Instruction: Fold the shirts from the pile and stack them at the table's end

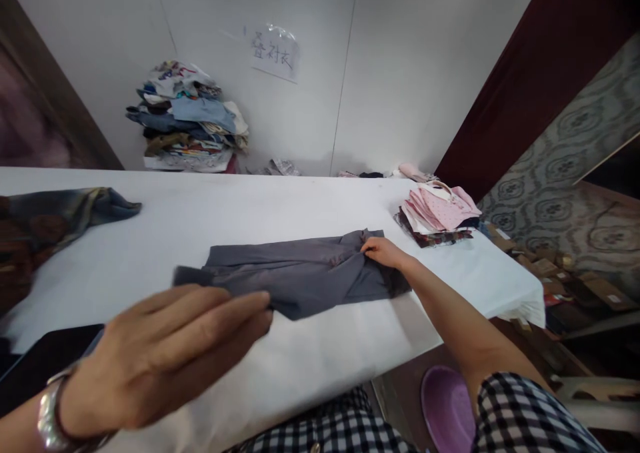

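Observation:
A grey shirt [305,273] lies folded into a long strip across the white table [210,213]. My right hand [383,250] pinches the shirt's fabric near its right end. My left hand [170,353] is close to the camera with fingers flat and together, its fingertips at the shirt's near left edge; whether it grips the cloth I cannot tell. A metal watch sits on my left wrist.
A dark patterned garment [55,223] lies at the table's left. A stack of pink folded clothes [437,213] sits at the right end. A tall pile of mixed clothes [187,119] stands against the back wall. A purple basin [447,409] sits below the table edge.

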### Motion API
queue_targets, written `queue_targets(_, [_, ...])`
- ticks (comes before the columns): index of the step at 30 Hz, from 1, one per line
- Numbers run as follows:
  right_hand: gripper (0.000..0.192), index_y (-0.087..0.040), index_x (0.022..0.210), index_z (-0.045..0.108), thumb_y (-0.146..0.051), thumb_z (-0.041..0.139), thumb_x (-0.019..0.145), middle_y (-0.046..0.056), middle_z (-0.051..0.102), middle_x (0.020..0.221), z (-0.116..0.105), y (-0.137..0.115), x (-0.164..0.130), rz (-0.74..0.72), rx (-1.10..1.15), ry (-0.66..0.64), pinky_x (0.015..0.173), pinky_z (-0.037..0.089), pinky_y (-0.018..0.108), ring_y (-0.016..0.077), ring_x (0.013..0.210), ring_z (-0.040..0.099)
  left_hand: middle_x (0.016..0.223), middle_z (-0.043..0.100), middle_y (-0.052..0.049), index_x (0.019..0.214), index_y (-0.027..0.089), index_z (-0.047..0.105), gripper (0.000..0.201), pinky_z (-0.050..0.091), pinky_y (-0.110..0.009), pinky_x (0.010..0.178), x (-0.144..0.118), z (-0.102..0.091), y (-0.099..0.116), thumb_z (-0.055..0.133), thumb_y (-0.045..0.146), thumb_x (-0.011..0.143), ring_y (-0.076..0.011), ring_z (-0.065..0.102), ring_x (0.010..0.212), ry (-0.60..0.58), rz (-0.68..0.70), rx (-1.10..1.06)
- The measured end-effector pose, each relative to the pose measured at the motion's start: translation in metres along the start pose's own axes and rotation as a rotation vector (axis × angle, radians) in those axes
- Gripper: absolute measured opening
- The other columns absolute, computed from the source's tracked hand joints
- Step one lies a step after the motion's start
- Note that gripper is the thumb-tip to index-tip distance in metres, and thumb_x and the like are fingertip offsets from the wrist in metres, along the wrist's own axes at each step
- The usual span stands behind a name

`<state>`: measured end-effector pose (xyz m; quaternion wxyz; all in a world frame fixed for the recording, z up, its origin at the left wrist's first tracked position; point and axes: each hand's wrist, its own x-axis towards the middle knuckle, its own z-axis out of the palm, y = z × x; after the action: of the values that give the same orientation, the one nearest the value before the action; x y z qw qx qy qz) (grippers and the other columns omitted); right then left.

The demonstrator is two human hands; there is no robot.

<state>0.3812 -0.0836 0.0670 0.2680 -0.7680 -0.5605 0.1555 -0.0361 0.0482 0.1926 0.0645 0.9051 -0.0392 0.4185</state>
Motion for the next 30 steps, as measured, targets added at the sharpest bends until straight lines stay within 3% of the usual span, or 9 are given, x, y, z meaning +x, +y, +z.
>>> queue_targets(2, [0.018,-0.017,0.081,0.069,-0.016,0.055,0.071,0.002,0.070,0.079,-0.001,0.005,0.001,0.072,0.154,0.066,0.072,0.050,0.029,0.0163,0.073,0.062,0.092,0.072,0.006,0.117,0.048,0.062,0.040,0.049,-0.034,0.056,-0.003,0.001,-0.032,0.058,0.028,0.083,-0.0198,0.063,0.073,0.070,0.111,0.298])
queue_targets(4, [0.016,-0.017,0.082,0.066,-0.021,0.054,0.072,-0.002,0.064,0.064,-0.002,0.008,0.001,0.151,0.293,0.101,0.059,0.046,0.025,0.0132,0.058,0.057,0.103,0.071,0.004,0.115,0.043,0.064,0.035,0.049,-0.035,0.065,-0.011,0.012,-0.071,0.057,0.027,0.084,-0.0205,0.062,0.081,0.008,0.099,0.499])
queue_targets(6, [0.014,-0.017,0.080,0.063,-0.023,0.053,0.072,-0.006,0.055,0.051,-0.002,0.009,0.002,0.218,0.363,0.125,0.051,0.041,0.023,0.0113,0.047,0.050,0.110,0.069,-0.003,0.109,0.030,0.069,0.029,0.049,-0.037,0.072,-0.027,0.030,-0.107,0.048,0.028,0.089,-0.0223,0.061,0.088,-0.249,-0.039,0.511])
queue_targets(8, [0.011,-0.018,0.078,0.059,-0.023,0.052,0.072,-0.008,0.048,0.044,-0.001,0.009,0.003,0.265,0.381,0.168,0.048,0.036,0.022,0.0103,0.042,0.045,0.112,0.068,-0.006,0.100,0.023,0.070,0.029,0.048,-0.039,0.085,-0.047,0.050,-0.130,0.044,0.029,0.090,-0.0219,0.061,0.096,-0.627,-0.153,0.307])
queue_targets(10, [0.009,-0.018,0.075,0.058,-0.023,0.052,0.071,-0.009,0.046,0.041,0.002,0.010,0.004,0.284,0.382,0.204,0.047,0.034,0.022,0.0099,0.040,0.044,0.110,0.070,-0.007,0.092,0.022,0.071,0.029,0.049,-0.038,0.087,-0.064,0.065,-0.140,0.046,0.036,0.090,-0.0222,0.063,0.094,-0.763,-0.243,0.161])
queue_targets(16, [0.012,-0.019,0.077,0.057,-0.027,0.052,0.070,-0.009,0.047,0.043,0.005,0.006,0.007,0.303,0.407,0.237,0.044,0.031,0.022,0.0093,0.039,0.041,0.110,0.069,-0.007,0.101,0.021,0.068,0.040,0.046,-0.034,0.091,-0.058,0.090,-0.136,0.035,0.043,0.093,-0.0227,0.062,0.104,-0.513,-0.523,0.153])
queue_targets(21, [0.019,-0.019,0.081,0.056,-0.034,0.052,0.070,-0.009,0.046,0.044,0.006,0.006,0.006,0.294,0.391,0.270,0.044,0.031,0.023,0.0095,0.039,0.039,0.121,0.065,-0.013,0.116,0.016,0.063,0.041,0.042,-0.037,0.098,-0.046,0.121,-0.152,0.044,0.037,0.087,-0.0258,0.057,0.115,-0.677,-0.617,0.184])
queue_targets(24, [0.022,-0.020,0.080,0.056,-0.039,0.052,0.071,-0.009,0.045,0.044,0.009,0.013,0.004,0.280,0.368,0.267,0.046,0.034,0.024,0.0107,0.041,0.041,0.110,0.068,-0.014,0.104,0.017,0.068,0.036,0.044,-0.042,0.092,-0.044,0.130,-0.160,0.047,0.036,0.083,-0.0299,0.059,0.107,-0.779,-0.657,0.274])
queue_targets(30, [0.024,-0.021,0.084,0.065,-0.042,0.060,0.071,0.002,0.067,0.075,0.009,0.018,0.003,0.144,0.148,0.201,0.066,0.045,0.030,0.0168,0.067,0.059,0.091,0.070,-0.006,0.084,0.021,0.066,0.028,0.046,-0.032,0.078,-0.028,0.112,-0.162,0.047,0.041,0.079,-0.0228,0.063,0.088,-0.667,-0.784,0.095])
